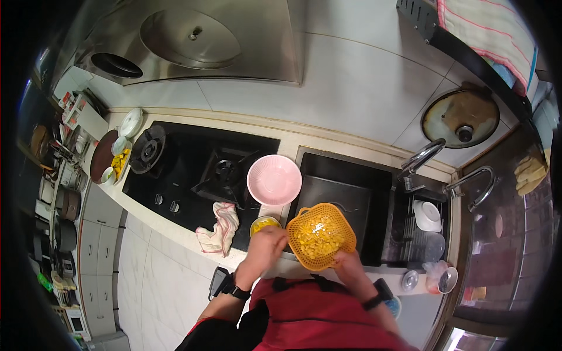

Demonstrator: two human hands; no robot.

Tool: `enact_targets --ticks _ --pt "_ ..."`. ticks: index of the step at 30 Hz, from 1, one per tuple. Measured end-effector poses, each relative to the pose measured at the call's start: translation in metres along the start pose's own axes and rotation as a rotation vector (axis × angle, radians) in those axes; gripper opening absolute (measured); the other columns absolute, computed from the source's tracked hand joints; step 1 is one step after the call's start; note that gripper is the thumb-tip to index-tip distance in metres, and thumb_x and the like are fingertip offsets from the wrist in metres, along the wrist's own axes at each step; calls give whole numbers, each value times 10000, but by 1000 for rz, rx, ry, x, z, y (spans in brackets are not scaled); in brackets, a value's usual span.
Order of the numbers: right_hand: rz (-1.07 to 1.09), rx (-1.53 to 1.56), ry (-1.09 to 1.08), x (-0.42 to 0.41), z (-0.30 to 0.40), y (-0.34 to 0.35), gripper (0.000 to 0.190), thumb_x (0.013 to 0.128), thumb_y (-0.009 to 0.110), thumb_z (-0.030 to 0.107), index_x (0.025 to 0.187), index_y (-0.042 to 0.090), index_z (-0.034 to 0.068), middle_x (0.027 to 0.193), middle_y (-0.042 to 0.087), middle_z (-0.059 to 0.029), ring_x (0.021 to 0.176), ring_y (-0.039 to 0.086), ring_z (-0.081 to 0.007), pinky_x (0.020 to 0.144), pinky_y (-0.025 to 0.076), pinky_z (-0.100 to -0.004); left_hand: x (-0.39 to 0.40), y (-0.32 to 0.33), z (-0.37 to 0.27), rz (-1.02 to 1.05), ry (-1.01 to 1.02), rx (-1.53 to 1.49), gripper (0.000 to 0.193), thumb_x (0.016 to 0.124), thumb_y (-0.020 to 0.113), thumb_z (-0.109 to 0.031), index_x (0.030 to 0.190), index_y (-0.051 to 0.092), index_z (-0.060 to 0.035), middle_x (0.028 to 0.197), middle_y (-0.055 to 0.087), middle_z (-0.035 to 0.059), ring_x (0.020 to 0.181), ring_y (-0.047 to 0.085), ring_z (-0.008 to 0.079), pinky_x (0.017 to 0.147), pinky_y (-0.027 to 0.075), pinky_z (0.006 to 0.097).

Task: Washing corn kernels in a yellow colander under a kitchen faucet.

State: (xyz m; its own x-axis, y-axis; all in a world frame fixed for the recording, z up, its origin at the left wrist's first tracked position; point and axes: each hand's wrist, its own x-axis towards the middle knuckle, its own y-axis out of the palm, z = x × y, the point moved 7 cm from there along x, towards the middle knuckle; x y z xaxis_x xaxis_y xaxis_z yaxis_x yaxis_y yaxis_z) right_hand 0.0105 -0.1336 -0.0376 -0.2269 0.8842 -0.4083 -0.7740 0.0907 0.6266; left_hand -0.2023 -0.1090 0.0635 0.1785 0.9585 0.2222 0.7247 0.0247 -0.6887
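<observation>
My right hand [348,262] grips the lower right rim of an orange plastic colander basket [342,216], which is tilted near the front edge of the sink. Wet yellow kernels or small pieces [319,239] fill its bottom. My left hand [268,245] is close to the basket's left side with fingers curled; blur hides whether it touches the rim or pinches anything. Just beyond that hand is a small bowl [266,218] of yellow pieces, partly covered by it. A pink ribbed plastic basin [274,180] sits between the hob and the sink, with nothing visible inside.
The black sink [338,188] has a chrome faucet [423,155]. Left of the basin is a black gas hob [189,175], with a striped cloth [219,228] at its front edge. A tray of yellow chunks [119,163] stands at the far left. A white dish [427,216] lies right.
</observation>
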Motion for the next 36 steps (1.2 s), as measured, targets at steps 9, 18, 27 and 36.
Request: enact_targets --ticks 9,18,27,36 --pt "-24 116 2 -2 -9 16 549 655 411 -126 1191 460 -20 1095 555 -91 989 576 -222 748 488 -283 22 90 -13 251 151 88 204 722 609 -111 915 615 -44 880 541 155 825 572 327 701 462 398" --pt "-10 189 26 -5 -10 4 592 650 393 -126 1233 411 -29 1157 526 -135 1066 542 -274 864 476 -354 35 74 3 407 -87 -544 382 751 428 123 1068 584 -22 969 631 106 884 597 177 764 453 267" --pt "-11 213 2 -9 -5 5 593 651 396 -122 1237 411 -35 1167 527 -146 1078 539 -282 897 465 -374 33 73 9 501 -295 -944 467 751 347 194 1136 517 -9 1057 592 77 1047 545 144 932 382 244" --pt "-30 191 -11 -4 -11 -6 590 644 411 -124 1225 426 -23 1133 541 -121 1034 558 -259 828 477 -329 31 76 9 390 -371 -885 270 772 527 131 987 596 -15 972 629 48 956 586 136 837 457 260"
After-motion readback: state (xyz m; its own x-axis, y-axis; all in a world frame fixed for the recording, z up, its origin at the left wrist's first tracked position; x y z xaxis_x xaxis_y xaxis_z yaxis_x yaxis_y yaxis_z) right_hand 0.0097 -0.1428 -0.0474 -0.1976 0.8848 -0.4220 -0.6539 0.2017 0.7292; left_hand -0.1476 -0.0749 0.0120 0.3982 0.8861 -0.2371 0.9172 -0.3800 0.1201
